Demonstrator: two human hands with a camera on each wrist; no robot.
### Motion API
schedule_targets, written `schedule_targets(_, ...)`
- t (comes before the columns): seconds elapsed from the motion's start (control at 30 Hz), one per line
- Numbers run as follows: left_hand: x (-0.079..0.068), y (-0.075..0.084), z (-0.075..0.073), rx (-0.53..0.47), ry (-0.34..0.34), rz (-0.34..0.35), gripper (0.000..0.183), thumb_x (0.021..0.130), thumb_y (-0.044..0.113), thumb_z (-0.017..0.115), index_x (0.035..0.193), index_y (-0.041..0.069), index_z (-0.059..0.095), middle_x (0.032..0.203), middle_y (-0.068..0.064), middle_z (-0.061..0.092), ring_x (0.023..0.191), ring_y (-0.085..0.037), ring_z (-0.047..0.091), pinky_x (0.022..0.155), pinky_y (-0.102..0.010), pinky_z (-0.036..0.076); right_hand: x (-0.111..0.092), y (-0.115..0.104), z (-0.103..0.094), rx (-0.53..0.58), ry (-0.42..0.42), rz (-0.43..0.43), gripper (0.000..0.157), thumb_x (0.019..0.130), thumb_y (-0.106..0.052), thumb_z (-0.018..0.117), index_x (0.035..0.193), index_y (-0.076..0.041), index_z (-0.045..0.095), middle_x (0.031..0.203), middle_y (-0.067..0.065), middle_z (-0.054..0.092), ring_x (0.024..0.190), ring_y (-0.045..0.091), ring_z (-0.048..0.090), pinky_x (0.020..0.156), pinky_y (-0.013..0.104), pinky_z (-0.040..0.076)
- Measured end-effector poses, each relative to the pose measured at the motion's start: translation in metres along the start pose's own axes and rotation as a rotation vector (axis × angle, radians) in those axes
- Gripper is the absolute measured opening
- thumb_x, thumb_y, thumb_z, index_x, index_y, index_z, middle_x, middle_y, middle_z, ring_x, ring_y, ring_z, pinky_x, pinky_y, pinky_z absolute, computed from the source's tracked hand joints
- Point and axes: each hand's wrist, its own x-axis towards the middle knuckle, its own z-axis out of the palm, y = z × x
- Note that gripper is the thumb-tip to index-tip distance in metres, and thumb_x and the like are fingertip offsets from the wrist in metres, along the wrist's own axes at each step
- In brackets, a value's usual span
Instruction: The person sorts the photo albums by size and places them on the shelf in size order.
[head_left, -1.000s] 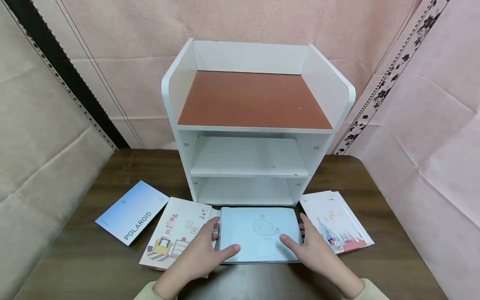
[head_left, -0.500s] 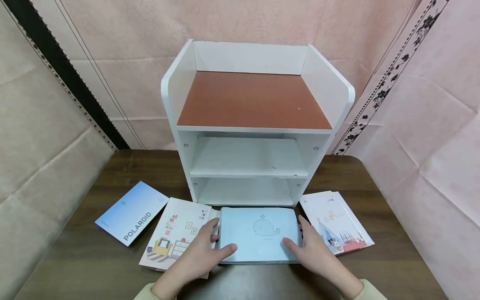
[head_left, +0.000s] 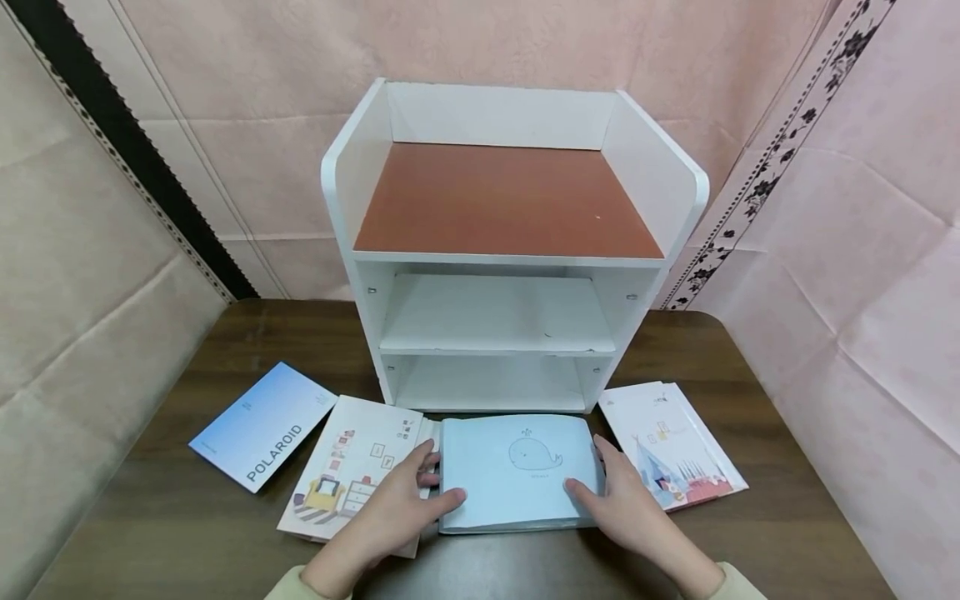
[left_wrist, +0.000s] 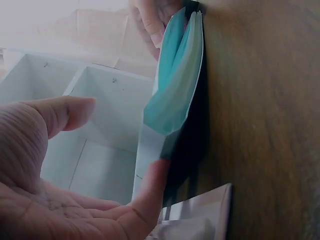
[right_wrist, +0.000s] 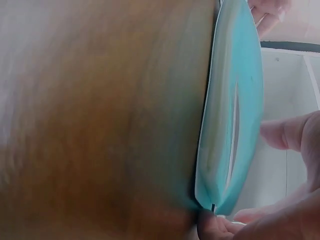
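A light blue notebook with a whale drawing lies in front of the white shelf unit, its cover slightly bowed. My left hand is at its left side; in the left wrist view a fingertip touches the edge while the thumb stands apart from the cover. My right hand pinches the right side, thumb on the cover and fingers at the edge. Loose turquoise pages fan out between the covers. The fingers under the notebook are partly hidden.
Behind the notebook rises the white shelf unit with a brown top board. A blue POLAROID booklet and a cream illustrated book lie left, the latter partly under my left hand. Another illustrated book lies right on the wooden table.
The notebook's front edge has shifted slightly toward me and its cover has bowed. My left thumb has drawn back a little to the left. The right hand has barely moved.
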Motion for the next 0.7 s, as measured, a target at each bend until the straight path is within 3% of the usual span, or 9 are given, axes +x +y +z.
schedule_targets(0.27,0.0003,0.0024,-0.0004,-0.023,-0.013,-0.039,0.089,0.083,0.031,0.078,0.143,-0.012,0.030,0.133,-0.019,0.052,0.111,-0.028,0.056,0.082,-0.037,0.053,-0.0008,-0.0028,0.0010,-0.007,0.004,0.015,0.085,0.090,-0.041,0.067,0.147,0.006,0.026,0.149,0.026,0.031,0.137,0.041,0.029,0.107,0.059,0.027)
schedule_targets(0.47,0.0029,-0.0007,0.0018,-0.150,-0.092,-0.023,0.084,0.084,0.024,0.077,0.143,-0.011,0.028,0.116,-0.016,0.055,0.098,-0.023,0.060,0.074,-0.032,0.055,-0.0017,-0.0019,0.0027,0.014,0.015,0.004,0.084,0.089,-0.039,0.069,0.147,0.005,0.026,0.148,0.027,0.034,0.135,0.040,0.033,0.107,0.057,0.029)
schedule_targets(0.6,0.0027,-0.0034,0.0052,-0.225,-0.088,-0.009,0.092,0.085,0.018,0.075,0.148,-0.009,0.013,0.134,-0.029,0.043,0.113,-0.035,0.055,0.086,-0.038,0.052,-0.0007,-0.0011,0.0047,0.060,0.035,-0.002,0.081,0.088,-0.035,0.071,0.147,0.003,0.029,0.144,0.024,0.040,0.130,0.035,0.042,0.103,0.054,0.036)
schedule_targets(0.7,0.0021,-0.0046,0.0082,-0.264,-0.082,-0.003,0.096,0.087,0.015,0.073,0.150,-0.005,0.004,0.148,-0.035,0.024,0.132,-0.040,0.038,0.101,-0.047,0.040,0.0001,-0.0005,0.0057,0.095,0.054,0.005,0.078,0.088,-0.031,0.072,0.146,0.002,0.032,0.141,0.021,0.045,0.125,0.033,0.047,0.100,0.052,0.040)
